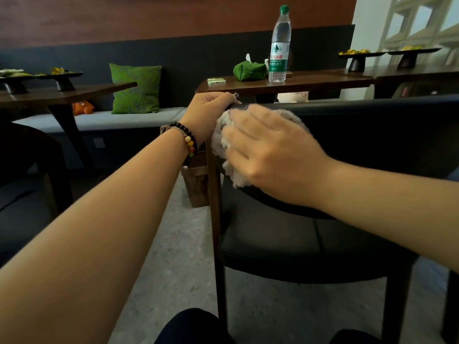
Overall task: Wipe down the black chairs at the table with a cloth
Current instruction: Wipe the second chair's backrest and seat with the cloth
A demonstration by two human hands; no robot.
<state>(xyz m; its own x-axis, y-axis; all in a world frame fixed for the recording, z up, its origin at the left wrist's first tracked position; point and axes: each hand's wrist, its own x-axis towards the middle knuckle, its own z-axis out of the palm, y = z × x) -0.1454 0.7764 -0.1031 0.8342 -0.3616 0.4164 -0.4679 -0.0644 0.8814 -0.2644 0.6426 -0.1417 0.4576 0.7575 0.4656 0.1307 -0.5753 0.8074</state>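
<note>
Your left hand [208,112] gripped the chair [347,145] back's top corner; your right hand [270,155] pressed the cloth [221,142] flat against it. Cloth looked soft, light; chair stiff, best steadied by the top edge.

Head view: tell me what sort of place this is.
Probably a restaurant or cafe dining room. A long cushioned bench runs along the wall behind dark wooden tables, and black pedestal dishes of food sit on them.

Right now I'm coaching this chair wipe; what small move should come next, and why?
Probably sweep the cloth rightward along the backrest: the right hand presses it at the left end, where the left hand grips the top edge.
</note>
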